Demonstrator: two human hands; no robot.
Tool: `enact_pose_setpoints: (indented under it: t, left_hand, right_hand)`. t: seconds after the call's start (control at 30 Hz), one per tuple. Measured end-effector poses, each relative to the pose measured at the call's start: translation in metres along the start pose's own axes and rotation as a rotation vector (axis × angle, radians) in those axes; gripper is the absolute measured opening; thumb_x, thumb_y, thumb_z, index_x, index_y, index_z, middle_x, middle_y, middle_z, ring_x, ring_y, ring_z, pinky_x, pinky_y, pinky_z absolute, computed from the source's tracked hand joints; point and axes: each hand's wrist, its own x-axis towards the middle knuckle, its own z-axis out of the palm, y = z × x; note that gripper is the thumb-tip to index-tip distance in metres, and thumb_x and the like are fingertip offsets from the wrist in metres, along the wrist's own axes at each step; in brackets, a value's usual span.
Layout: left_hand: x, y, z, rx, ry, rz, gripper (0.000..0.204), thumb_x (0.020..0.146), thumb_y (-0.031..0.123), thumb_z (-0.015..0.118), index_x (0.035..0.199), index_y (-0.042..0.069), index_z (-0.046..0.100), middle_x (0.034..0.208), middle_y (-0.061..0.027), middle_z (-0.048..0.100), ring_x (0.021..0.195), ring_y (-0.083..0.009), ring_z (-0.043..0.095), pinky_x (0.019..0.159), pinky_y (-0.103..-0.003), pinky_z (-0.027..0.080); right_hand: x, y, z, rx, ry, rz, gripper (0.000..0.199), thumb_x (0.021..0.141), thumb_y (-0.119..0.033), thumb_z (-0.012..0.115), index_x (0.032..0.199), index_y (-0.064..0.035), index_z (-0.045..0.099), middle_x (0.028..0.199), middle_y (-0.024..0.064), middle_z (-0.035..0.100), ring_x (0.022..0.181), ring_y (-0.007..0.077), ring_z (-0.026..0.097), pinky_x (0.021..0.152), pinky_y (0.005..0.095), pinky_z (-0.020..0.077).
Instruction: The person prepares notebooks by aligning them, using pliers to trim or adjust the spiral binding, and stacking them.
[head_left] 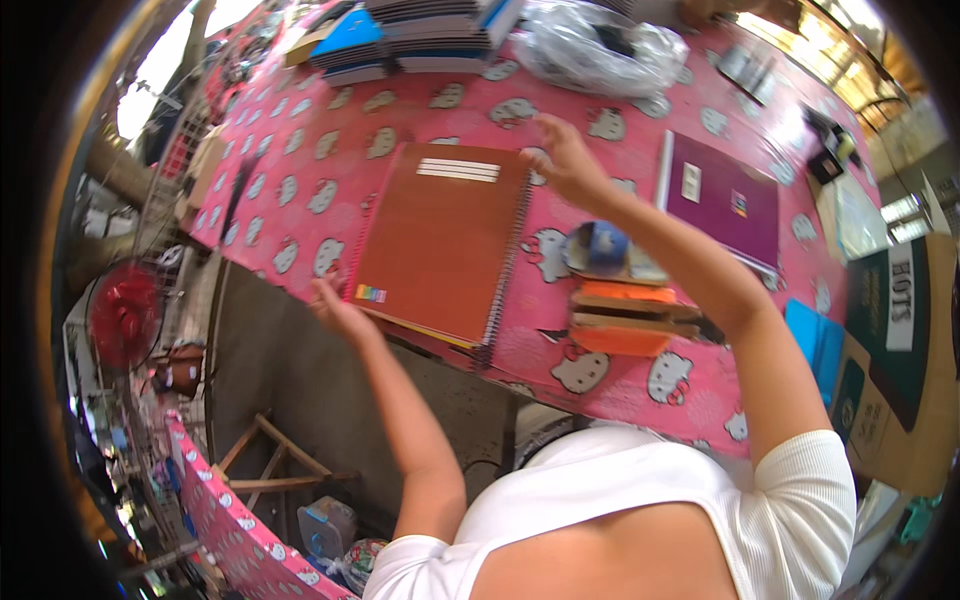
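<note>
A brown spiral notebook (430,240) lies on the pink patterned tablecloth, its coil along the right side and a white ruled label near the top. A yellow strip shows beneath its bottom edge. My left hand (342,308) is at the notebook's lower left corner, fingers apart; whether it touches the edge is unclear. Close to the top right corner, my right hand (570,165) hovers with its fingers spread, slightly blurred. Below my right forearm sit a round blue item (598,245) and an orange-sided wooden piece (625,318). A purple notebook (725,200) rests right of that forearm.
Stacks of dark-edged books (435,35) and a clear plastic bag (600,55) stand along the far side. A blue flat item (812,345) and a cardboard box (895,370) are at the right. The table edge (270,287) runs along the near left, above a wooden frame (270,460).
</note>
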Motion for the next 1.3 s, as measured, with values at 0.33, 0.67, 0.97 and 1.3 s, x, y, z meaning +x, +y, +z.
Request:
enact_pose_setpoints:
  t: [0.33,0.67,0.97,1.3]
  left_hand:
    - [-0.180,0.143,0.089,-0.124,-0.998,0.435,0.029,0.090,0.009,0.059,0.118,0.006,0.052,0.117,-0.0094,0.057,0.107,-0.0195,0.056,0.092,-0.031,0.044]
    - [-0.310,0.113,0.097,0.524,-1.456,0.767,0.045,0.078,0.018,0.066,0.122,0.016,0.056,0.111,-0.0012,0.058,0.107,-0.0193,0.050,0.098,-0.046,0.024]
    - [-0.311,0.117,0.108,0.576,-1.502,0.729,0.042,0.081,0.020,0.065,0.122,0.016,0.057,0.114,-0.0007,0.058,0.107,-0.0209,0.050,0.099,-0.047,0.024]
    - [-0.313,0.116,0.108,0.550,-1.505,0.720,0.040,0.083,0.022,0.063,0.122,0.016,0.057,0.110,-0.0016,0.058,0.106,-0.0219,0.050,0.100,-0.047,0.024]
  right_hand:
    - [-0.093,0.052,-0.151,-0.665,-0.540,-0.004,0.024,0.073,-0.020,0.070,0.097,-0.0184,0.070,0.106,0.0126,0.053,0.100,0.0301,0.054,0.082,0.0420,0.0489]
    - [-0.077,0.078,-0.160,-0.493,-0.633,-0.083,0.026,0.071,-0.006,0.062,0.097,-0.0035,0.069,0.089,0.0179,0.064,0.088,0.0357,0.062,0.078,0.0439,0.0490]
    - [-0.084,0.061,-0.148,-0.720,-0.716,-0.115,0.027,0.076,-0.010,0.064,0.103,-0.0110,0.068,0.102,0.0181,0.055,0.095,0.0361,0.058,0.082,0.0418,0.0497]
    - [-0.094,0.089,-0.160,-0.464,-0.565,-0.222,0.026,0.073,-0.009,0.067,0.098,-0.0116,0.069,0.099,0.0149,0.056,0.094,0.0332,0.056,0.081,0.0423,0.0479]
